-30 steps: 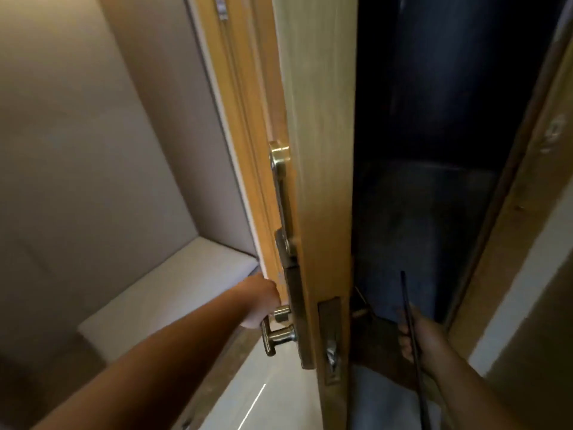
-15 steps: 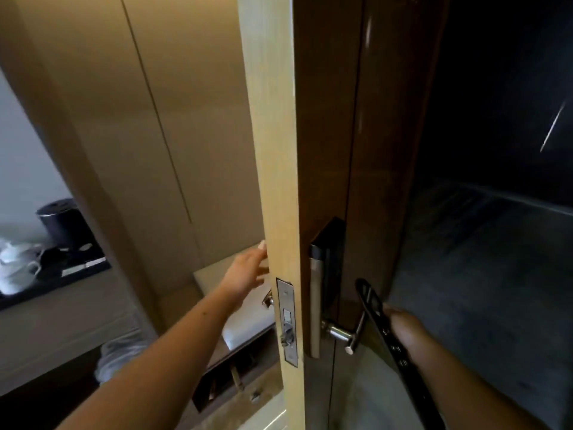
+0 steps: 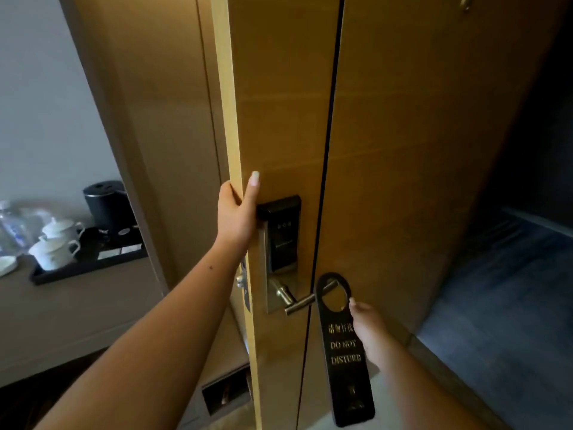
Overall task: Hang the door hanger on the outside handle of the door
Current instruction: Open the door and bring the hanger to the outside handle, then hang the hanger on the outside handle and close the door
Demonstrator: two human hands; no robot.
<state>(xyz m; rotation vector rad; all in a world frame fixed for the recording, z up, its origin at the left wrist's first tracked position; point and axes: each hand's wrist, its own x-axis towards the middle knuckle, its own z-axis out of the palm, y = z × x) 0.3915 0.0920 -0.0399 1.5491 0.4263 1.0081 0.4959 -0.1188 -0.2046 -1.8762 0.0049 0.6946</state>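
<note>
The wooden door [image 3: 288, 119] stands open, its outer face towards me. My left hand [image 3: 237, 212] grips the door's edge just above the black electronic lock [image 3: 283, 234]. Below the lock the silver lever handle [image 3: 299, 301] points right. My right hand [image 3: 370, 332] holds a black "DO NOT DISTURB" door hanger [image 3: 344, 352] upright by its right side. The hanger's oval hole is at the tip of the handle, and the handle's end shows through the hole.
To the left a counter [image 3: 77, 311] carries a black tray [image 3: 86, 268] with white lidded cups [image 3: 55, 246], a black kettle [image 3: 107, 203] and water bottles. Dark blue corridor carpet [image 3: 502, 305] lies to the right. A wood-panelled wall stands behind the door.
My left hand moved from beside the door onto its edge above the lock. My right hand turned the hanger to face me and brought its hole up to the handle's tip. The view swung left.
</note>
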